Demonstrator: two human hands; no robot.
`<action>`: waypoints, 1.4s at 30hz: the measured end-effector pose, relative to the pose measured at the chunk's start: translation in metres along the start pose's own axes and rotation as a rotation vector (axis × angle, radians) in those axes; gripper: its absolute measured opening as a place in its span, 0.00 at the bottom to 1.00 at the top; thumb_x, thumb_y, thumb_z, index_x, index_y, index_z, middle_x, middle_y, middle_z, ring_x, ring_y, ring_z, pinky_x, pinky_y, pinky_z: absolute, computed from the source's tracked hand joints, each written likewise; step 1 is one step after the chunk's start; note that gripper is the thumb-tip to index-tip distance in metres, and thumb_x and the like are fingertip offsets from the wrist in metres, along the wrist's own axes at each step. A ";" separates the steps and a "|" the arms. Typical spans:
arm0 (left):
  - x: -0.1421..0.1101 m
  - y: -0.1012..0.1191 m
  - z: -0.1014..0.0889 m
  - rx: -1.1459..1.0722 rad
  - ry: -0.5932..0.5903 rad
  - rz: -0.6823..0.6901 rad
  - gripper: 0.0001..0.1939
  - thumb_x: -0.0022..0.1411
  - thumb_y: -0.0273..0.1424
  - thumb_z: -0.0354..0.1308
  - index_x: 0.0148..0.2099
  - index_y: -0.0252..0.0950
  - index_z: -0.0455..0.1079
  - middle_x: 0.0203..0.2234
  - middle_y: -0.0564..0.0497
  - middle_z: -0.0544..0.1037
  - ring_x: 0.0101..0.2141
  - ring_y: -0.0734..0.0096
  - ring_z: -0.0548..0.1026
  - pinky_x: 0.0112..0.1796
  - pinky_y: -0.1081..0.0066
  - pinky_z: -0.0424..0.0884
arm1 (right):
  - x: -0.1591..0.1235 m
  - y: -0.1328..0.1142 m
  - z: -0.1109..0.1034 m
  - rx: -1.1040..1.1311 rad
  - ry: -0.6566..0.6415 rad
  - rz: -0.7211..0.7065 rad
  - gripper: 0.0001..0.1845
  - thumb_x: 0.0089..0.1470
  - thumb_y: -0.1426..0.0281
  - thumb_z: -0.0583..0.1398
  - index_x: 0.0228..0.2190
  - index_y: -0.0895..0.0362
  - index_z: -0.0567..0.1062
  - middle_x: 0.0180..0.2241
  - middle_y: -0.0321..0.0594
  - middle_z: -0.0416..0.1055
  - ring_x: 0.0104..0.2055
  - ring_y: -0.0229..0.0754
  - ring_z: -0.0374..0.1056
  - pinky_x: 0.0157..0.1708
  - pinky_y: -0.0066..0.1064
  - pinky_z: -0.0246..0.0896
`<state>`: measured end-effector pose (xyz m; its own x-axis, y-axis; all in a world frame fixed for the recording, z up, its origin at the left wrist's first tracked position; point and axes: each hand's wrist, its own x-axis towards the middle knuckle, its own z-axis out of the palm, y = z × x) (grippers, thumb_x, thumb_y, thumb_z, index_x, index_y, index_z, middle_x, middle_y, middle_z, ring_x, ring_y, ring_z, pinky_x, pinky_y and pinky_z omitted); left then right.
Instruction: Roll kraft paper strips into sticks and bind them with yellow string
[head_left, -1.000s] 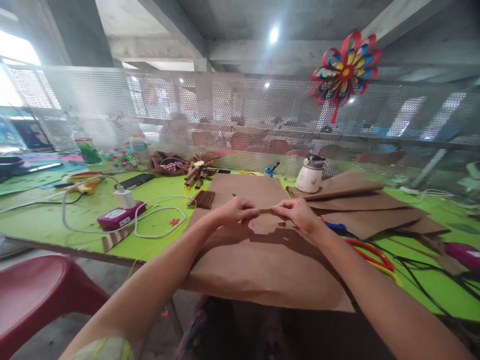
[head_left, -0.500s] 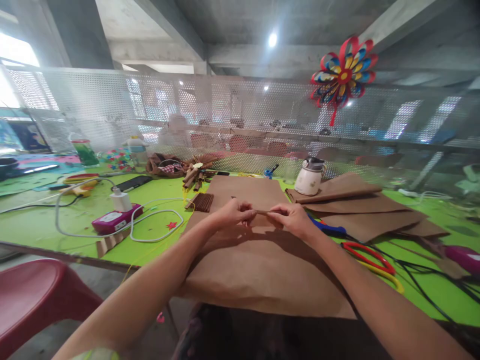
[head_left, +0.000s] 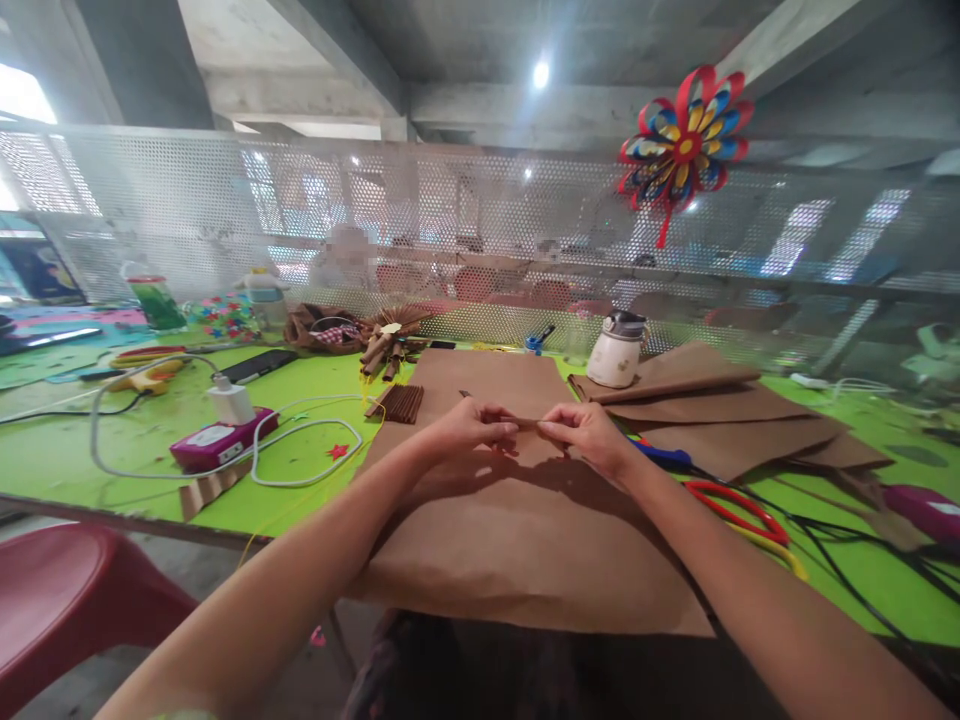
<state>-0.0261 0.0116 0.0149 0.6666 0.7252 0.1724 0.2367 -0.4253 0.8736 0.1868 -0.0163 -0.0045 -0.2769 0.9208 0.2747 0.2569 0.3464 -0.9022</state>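
Pinched between both hands is a narrow folded strip of brown paper (head_left: 528,424), held level above the table. My left hand (head_left: 474,428) is closed on its left end, thumb on top, and my right hand (head_left: 589,435) grips the other end. Underneath lies a large sheet of brown kraft paper (head_left: 540,560), its near edge curving over the table's front. A thin dark point sticks out beyond my left hand; I cannot tell what it belongs to. Left of that hand rests a small pleated piece of brown paper (head_left: 401,404).
More kraft paper sheets (head_left: 750,420) lie right, beside a white flask (head_left: 616,350). Red-handled scissors (head_left: 739,512) and a blue-handled tool (head_left: 660,453) sit near my right forearm. A purple power strip (head_left: 221,440) with looping white cable is left. Rolled paper sticks (head_left: 382,355) lie behind.
My right hand's fingers have shifted slightly along the strip, thumb now nearer its top edge. Both hands keep hold of it. The view has turned slightly.
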 end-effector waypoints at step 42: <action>0.001 -0.007 0.011 0.251 0.087 0.025 0.16 0.58 0.38 0.52 0.32 0.30 0.74 0.18 0.53 0.71 0.20 0.76 0.65 0.22 0.77 0.57 | -0.001 -0.004 0.008 -0.048 0.035 -0.025 0.18 0.42 0.57 0.65 0.22 0.61 0.73 0.15 0.33 0.65 0.17 0.32 0.57 0.19 0.26 0.51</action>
<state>-0.0192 0.0098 0.0037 0.6138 0.7520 0.2405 0.3959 -0.5567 0.7303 0.1791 -0.0199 -0.0038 -0.2513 0.9173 0.3090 0.2950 0.3766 -0.8781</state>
